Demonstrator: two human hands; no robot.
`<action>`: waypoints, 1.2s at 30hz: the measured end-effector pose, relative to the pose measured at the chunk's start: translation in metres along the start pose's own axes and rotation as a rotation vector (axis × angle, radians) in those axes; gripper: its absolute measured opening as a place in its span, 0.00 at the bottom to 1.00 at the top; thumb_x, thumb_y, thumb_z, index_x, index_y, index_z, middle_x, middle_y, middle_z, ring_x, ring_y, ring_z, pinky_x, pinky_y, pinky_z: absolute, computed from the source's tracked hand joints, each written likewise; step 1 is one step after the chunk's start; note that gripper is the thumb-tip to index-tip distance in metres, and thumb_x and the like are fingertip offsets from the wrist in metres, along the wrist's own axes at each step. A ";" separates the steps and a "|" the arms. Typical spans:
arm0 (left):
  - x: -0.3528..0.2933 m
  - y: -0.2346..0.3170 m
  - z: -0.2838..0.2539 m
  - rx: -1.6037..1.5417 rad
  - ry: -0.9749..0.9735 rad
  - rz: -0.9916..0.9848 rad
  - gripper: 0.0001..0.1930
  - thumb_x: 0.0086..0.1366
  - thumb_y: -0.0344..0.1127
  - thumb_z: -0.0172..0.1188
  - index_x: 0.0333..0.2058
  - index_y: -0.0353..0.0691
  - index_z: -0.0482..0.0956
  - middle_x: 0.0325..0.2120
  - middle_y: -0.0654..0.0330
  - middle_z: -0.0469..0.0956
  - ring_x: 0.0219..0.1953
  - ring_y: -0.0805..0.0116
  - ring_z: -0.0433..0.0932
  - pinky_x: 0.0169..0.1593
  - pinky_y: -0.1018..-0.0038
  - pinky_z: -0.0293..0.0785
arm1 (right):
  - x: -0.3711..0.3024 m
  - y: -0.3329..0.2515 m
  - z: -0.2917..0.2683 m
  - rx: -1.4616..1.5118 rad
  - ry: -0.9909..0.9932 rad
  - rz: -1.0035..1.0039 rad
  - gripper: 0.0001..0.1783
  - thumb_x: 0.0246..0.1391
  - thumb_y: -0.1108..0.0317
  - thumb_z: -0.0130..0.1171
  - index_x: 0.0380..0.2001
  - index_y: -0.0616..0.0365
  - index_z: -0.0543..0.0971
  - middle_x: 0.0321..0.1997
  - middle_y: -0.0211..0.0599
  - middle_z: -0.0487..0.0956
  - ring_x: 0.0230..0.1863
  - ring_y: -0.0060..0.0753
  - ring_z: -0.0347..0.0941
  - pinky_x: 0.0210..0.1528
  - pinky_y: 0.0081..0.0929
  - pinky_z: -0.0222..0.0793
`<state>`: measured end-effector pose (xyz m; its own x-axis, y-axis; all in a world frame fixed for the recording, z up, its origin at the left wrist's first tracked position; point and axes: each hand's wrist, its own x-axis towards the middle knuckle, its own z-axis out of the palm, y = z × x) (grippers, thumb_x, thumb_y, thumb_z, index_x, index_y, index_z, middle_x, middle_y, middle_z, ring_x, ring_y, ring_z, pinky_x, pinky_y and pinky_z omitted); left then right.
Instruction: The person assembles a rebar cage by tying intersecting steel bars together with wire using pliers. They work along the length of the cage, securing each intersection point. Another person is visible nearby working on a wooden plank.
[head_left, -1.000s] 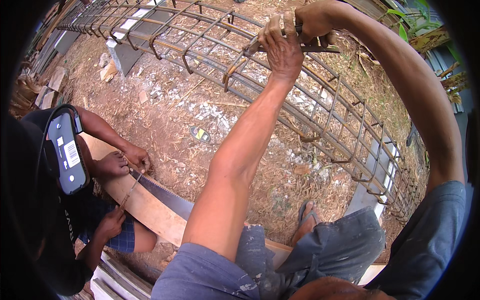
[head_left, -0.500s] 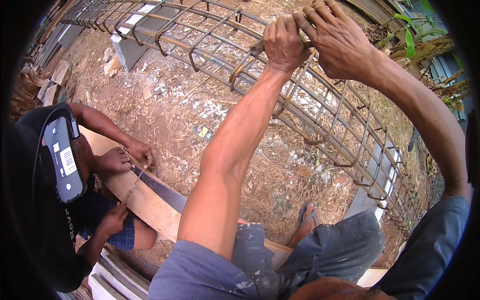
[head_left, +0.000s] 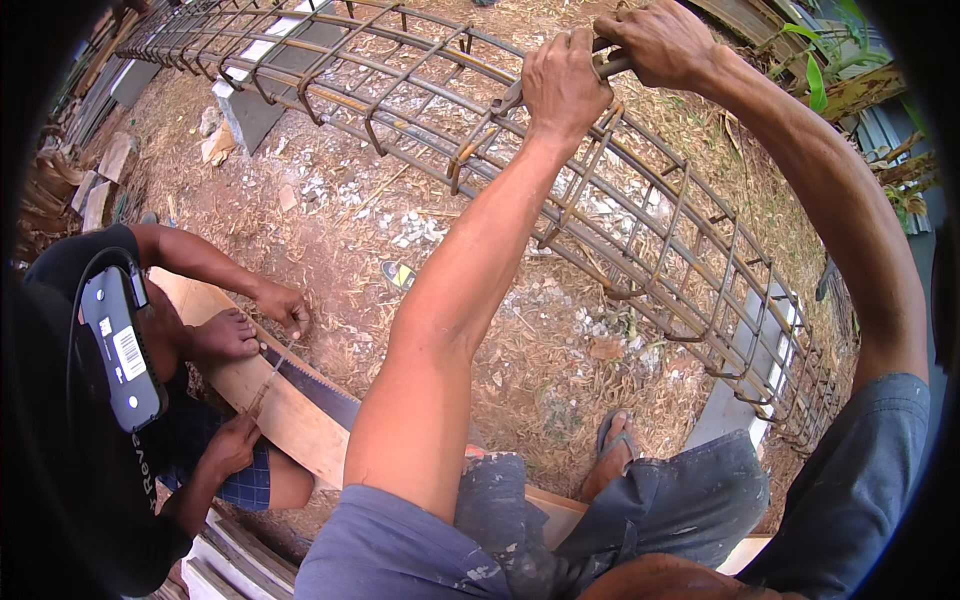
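My left hand [head_left: 566, 88] is closed round a dark, rusty pair of pincers [head_left: 509, 98], whose head pokes out on the left over the rebar cage [head_left: 378, 92]. Just to the right, my right hand [head_left: 655, 42] is wrapped round the ends of its handles, which show between the two hands. Both hands are over the top bars of the long cage. Whether the jaws grip a bar or wire cannot be made out, since my fingers cover most of the tool.
At left a co-worker sits with a foot on a wooden plank [head_left: 285, 420], a toothed saw blade [head_left: 318, 388] beside it and a thin tool in one hand. Grey blocks [head_left: 262, 110] support the cage. Leafy plants [head_left: 818, 80] stand at far right. Wood chips litter the ground.
My right hand has shifted slightly right and its raised fingers have curled round the handles. My left hand has moved slightly left. The co-worker's far hand has opened away from the saw blade.
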<state>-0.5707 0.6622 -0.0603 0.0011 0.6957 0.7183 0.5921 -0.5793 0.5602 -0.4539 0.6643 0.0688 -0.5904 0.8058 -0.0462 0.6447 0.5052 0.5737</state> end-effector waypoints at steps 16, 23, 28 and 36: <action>0.007 0.011 -0.005 -0.087 -0.158 -0.008 0.23 0.45 0.28 0.65 0.42 0.34 0.71 0.37 0.47 0.77 0.40 0.49 0.78 0.44 0.59 0.70 | -0.045 -0.033 -0.005 -0.547 0.333 -0.030 0.29 0.48 0.55 0.66 0.51 0.56 0.72 0.46 0.35 0.77 0.52 0.33 0.72 0.53 0.28 0.65; -0.010 0.014 -0.018 -0.032 -0.097 0.107 0.18 0.53 0.34 0.66 0.42 0.39 0.74 0.38 0.52 0.76 0.41 0.53 0.77 0.43 0.58 0.68 | -0.009 -0.006 -0.018 0.194 -0.364 0.145 0.18 0.47 0.56 0.69 0.23 0.63 0.81 0.20 0.38 0.80 0.26 0.38 0.80 0.27 0.36 0.77; -0.040 0.024 -0.009 0.053 -0.039 0.325 0.15 0.51 0.31 0.66 0.39 0.41 0.75 0.31 0.57 0.70 0.37 0.62 0.71 0.39 0.64 0.65 | -0.038 -0.013 -0.058 0.848 -0.833 0.456 0.27 0.39 0.60 0.75 0.40 0.66 0.80 0.24 0.42 0.81 0.23 0.38 0.79 0.20 0.32 0.77; -0.091 0.083 -0.066 -0.205 -0.278 0.505 0.10 0.56 0.32 0.60 0.37 0.40 0.76 0.32 0.55 0.71 0.38 0.58 0.72 0.43 0.63 0.68 | -0.167 -0.093 -0.077 0.541 -0.446 0.433 0.25 0.38 0.60 0.73 0.37 0.60 0.75 0.30 0.45 0.81 0.31 0.46 0.79 0.37 0.40 0.74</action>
<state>-0.5749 0.5224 -0.0519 0.4678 0.3826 0.7967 0.2961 -0.9172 0.2666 -0.4526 0.4589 0.0859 -0.0603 0.9529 -0.2972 0.9831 0.1082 0.1475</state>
